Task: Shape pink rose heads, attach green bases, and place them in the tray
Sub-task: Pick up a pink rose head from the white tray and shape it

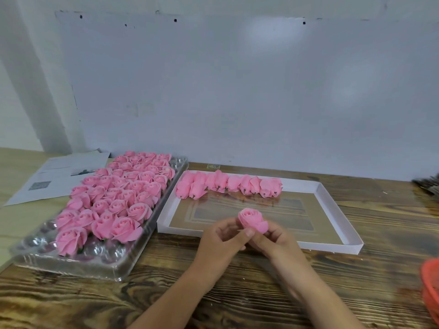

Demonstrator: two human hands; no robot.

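Both hands meet low in the middle of the view, at about six o'clock from the white box, and between them they hold one pink rose (253,220) lifted off the wooden table (237,293). The left hand (222,241) closes on it from the nine o'clock side, thumb tip pressed at the foot of the petals; the right hand (273,241) cups it from the three o'clock side, fingers curled under the flower. Held this way, the bloom faces up toward the eyes, so the petals can be teased open while the underside stays pinched, probably to keep the layers from slipping; whether a green base is already on it cannot be seen, since the fingers hide the bottom. At nine o'clock from the hands lies a clear plastic tray (114,269) of round cups, most of them filled with opened roses (114,198) facing up, with empty cups left along its near edge, so the next flower most likely goes there. At twelve o'clock sits the shallow white box (342,219) with a row of closed buds (228,184) lying on their sides along its far wall, stem ends toward the person, handy for picking up one at a time.
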